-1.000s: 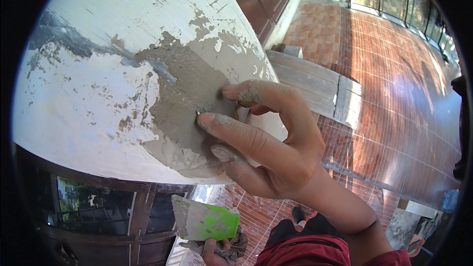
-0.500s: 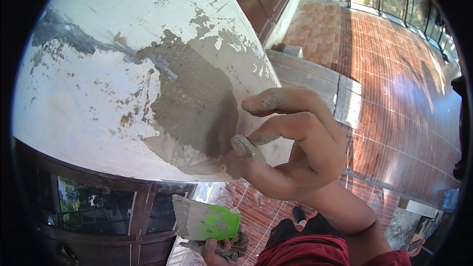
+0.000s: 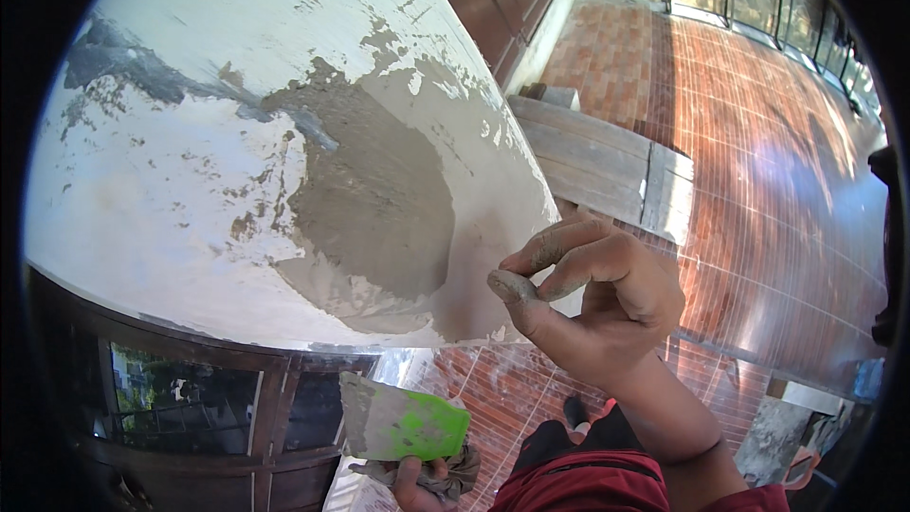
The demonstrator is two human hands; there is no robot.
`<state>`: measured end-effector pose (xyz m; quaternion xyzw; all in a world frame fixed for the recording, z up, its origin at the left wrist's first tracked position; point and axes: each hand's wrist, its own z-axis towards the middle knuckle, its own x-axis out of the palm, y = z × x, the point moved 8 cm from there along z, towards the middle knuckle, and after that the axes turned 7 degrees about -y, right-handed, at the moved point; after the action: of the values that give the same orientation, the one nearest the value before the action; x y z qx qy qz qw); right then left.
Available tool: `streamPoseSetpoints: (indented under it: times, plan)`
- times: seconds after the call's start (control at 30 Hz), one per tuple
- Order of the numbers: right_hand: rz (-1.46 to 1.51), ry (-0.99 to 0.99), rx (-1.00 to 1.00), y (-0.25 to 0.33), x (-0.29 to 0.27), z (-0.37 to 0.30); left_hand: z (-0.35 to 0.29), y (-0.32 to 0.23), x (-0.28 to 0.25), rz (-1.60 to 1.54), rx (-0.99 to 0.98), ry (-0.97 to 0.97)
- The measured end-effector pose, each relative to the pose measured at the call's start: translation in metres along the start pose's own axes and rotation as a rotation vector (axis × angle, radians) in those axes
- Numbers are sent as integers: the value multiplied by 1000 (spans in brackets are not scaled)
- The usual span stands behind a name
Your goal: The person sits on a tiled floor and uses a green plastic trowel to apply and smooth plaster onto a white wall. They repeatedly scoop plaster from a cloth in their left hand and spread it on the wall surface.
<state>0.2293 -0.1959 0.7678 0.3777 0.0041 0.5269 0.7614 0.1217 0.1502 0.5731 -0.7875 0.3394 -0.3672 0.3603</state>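
Observation:
My right hand (image 3: 616, 289) is in front of the right edge of a white wall surface (image 3: 218, 152). Its thumb and first fingertips are pinched together, smeared with grey mortar, and I see nothing between them. Beside it on the wall is a broad patch of wet grey-brown mortar (image 3: 379, 199) with ragged edges. Low in the view, my left hand (image 3: 417, 488) grips a green plastic scraper (image 3: 431, 422) whose flat face is largely coated in mortar. A crumpled grey-brown cloth or bag (image 3: 460, 474) lies bunched against that hand.
Below the wall is a dark wooden frame with glass panes (image 3: 185, 398). Right of the wall stands a grey plank bench (image 3: 602, 161) on a reddish tiled floor (image 3: 758, 190). A brown door (image 3: 493, 5) is behind. A mortar-stained block (image 3: 782, 431) sits at the lower right.
My right hand has moved down and right, away from the mortar patch, and its spread fingers have closed to a pinch. The scraper in my left hand has shifted only slightly.

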Motion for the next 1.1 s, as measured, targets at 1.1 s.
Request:
streamPoseSetpoints:
  times: [1.1]
  plan:
    - [-307, 106, 608, 29, -84, -153, -63, -54, 99, 87, 369, 431]
